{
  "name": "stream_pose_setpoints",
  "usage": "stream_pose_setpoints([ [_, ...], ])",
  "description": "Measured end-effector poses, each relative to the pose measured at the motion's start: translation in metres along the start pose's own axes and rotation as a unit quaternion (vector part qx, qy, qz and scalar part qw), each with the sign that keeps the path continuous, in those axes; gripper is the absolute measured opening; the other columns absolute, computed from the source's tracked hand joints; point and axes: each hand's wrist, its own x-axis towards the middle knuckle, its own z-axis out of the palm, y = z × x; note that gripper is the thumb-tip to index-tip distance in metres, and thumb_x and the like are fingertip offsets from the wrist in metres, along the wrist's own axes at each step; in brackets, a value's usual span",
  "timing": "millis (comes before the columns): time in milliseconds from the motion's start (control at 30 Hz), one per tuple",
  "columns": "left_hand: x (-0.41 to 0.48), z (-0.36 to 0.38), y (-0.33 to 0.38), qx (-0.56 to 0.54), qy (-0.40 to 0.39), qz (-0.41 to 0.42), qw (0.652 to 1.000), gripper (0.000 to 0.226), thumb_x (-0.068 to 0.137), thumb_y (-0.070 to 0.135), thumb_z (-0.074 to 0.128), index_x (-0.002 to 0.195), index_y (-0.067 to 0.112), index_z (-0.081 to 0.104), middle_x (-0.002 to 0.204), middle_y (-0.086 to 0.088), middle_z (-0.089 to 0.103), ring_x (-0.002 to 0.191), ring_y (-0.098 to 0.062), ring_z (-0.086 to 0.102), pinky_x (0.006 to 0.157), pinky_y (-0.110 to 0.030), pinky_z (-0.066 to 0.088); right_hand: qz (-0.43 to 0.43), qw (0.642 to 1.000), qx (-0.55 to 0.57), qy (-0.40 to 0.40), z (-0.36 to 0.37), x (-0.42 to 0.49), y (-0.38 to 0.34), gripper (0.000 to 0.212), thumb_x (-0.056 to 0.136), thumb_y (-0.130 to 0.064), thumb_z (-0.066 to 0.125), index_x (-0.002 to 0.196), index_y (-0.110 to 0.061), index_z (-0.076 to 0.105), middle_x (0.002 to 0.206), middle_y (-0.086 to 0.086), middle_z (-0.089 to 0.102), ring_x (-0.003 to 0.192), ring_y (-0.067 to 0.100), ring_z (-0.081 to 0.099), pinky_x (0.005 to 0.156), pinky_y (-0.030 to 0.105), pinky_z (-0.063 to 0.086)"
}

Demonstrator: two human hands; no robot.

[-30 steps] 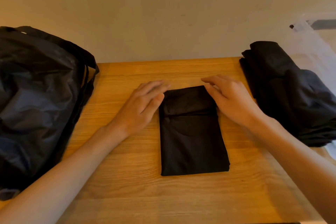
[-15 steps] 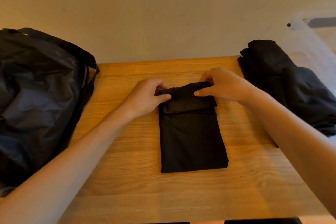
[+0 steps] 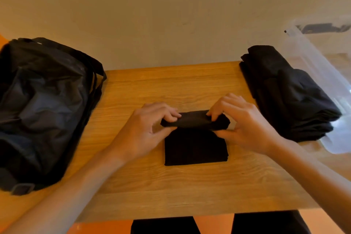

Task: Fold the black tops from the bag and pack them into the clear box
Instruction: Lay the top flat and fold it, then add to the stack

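The counter point(image 3: 171, 192) is honey-brown wood with darker grain lines. The top point(image 3: 195, 148) on it is plain black, as is the folded stack point(image 3: 288, 97). The bag point(image 3: 43, 104) is black with a greyish sheen. The box point(image 3: 313, 59) is clear; the wall point(image 3: 171, 15) beige; the floor point(image 3: 212, 222) orange.

Bare hands point(image 3: 141, 133) and forearms point(image 3: 76, 186); black trousers point(image 3: 165, 227) on legs.

I see a wooden table point(image 3: 190, 85) pushed against a plain beige wall point(image 3: 171, 15) at the far side. Orange floor point(image 3: 212, 222) shows near me, and the light is warm.
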Motion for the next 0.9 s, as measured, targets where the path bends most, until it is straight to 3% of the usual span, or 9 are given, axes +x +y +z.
stream_pose_setpoints([
  [100,-0.022,0.011,0.005,0.025,-0.011,0.037,0.999,0.021,0.081,0.002,0.083,0.096,0.010,0.071,0.120,0.004,0.071,0.126,-0.006,0.060,0.104,-0.038,0.047,-0.021,1.000,-0.013,0.007,0.006,-0.017,-0.003,0.028,0.073,-0.013,0.082,0.093,-0.020,0.064,0.107,-0.008,0.064,0.103,0.016,0.057,0.084,0.041,0.049],
  [200,-0.039,0.021,0.009,0.053,-0.022,0.070,0.996,0.012,0.084,0.008,0.079,0.094,0.009,0.071,0.121,0.001,0.071,0.127,-0.008,0.060,0.104,-0.038,0.047,-0.031,0.999,-0.028,0.012,0.014,-0.033,-0.005,0.032,0.072,-0.009,0.086,0.093,-0.020,0.064,0.109,-0.008,0.064,0.104,0.017,0.057,0.084,0.042,0.048],
  [400,-0.057,0.032,0.004,0.105,-0.033,0.121,0.987,0.011,0.094,0.011,0.070,0.103,0.007,0.075,0.126,-0.003,0.070,0.129,-0.012,0.059,0.102,-0.040,0.049,-0.070,0.994,-0.076,0.016,0.023,-0.058,-0.009,0.020,0.092,-0.036,0.074,0.105,-0.020,0.073,0.119,-0.005,0.064,0.109,0.017,0.057,0.085,0.040,0.049],
  [567,-0.065,0.032,0.008,0.099,-0.020,0.116,0.988,0.015,0.088,0.006,0.067,0.101,0.008,0.075,0.129,-0.004,0.068,0.130,-0.018,0.058,0.100,-0.045,0.047,-0.110,0.988,-0.102,0.035,0.028,-0.072,-0.010,0.022,0.095,-0.028,0.075,0.113,-0.015,0.077,0.124,-0.001,0.069,0.112,0.019,0.062,0.088,0.040,0.050],
  [667,-0.057,0.030,0.024,0.039,0.040,0.049,0.997,0.035,0.079,0.019,0.054,0.108,0.006,0.069,0.140,-0.003,0.060,0.136,-0.022,0.050,0.106,-0.046,0.040,-0.085,0.987,-0.081,0.107,0.025,-0.063,-0.019,0.024,0.098,-0.021,0.066,0.119,-0.012,0.075,0.128,0.001,0.068,0.120,0.020,0.061,0.095,0.040,0.048],
  [733,-0.041,0.036,0.034,0.077,0.038,-0.022,0.996,0.052,0.095,0.032,0.045,0.139,0.006,0.056,0.159,-0.004,0.041,0.150,-0.020,0.033,0.120,-0.039,0.028,-0.022,0.990,-0.095,0.105,0.026,-0.046,-0.026,0.038,0.103,-0.027,0.055,0.135,-0.010,0.065,0.141,0.004,0.061,0.137,0.021,0.051,0.111,0.040,0.041],
  [800,-0.028,0.048,0.035,0.176,-0.027,-0.066,0.982,0.068,0.105,0.050,0.028,0.163,0.014,0.021,0.172,0.000,0.007,0.158,-0.012,0.001,0.128,-0.033,0.008,0.043,0.989,-0.142,0.011,0.035,-0.030,-0.030,0.058,0.107,-0.045,0.038,0.155,-0.013,0.041,0.162,0.003,0.037,0.155,0.016,0.022,0.125,0.037,0.022],
  [833,-0.025,0.053,0.031,0.221,-0.063,-0.078,0.970,0.072,0.105,0.056,0.022,0.164,0.017,0.006,0.172,0.003,-0.007,0.157,-0.009,-0.010,0.128,-0.033,0.002,0.062,0.985,-0.156,-0.040,0.039,-0.026,-0.030,0.065,0.107,-0.053,0.028,0.161,-0.016,0.028,0.168,0.001,0.022,0.157,0.011,0.007,0.128,0.035,0.013],
  [900,-0.028,0.059,0.021,0.265,-0.116,-0.101,0.952,0.077,0.103,0.062,0.016,0.163,0.020,-0.007,0.170,0.005,-0.018,0.154,-0.007,-0.022,0.129,-0.037,-0.001,0.084,0.975,-0.172,-0.112,0.046,-0.027,-0.024,0.071,0.104,-0.061,0.013,0.163,-0.021,0.010,0.170,-0.004,0.004,0.155,0.004,-0.010,0.128,0.031,-0.001],
])
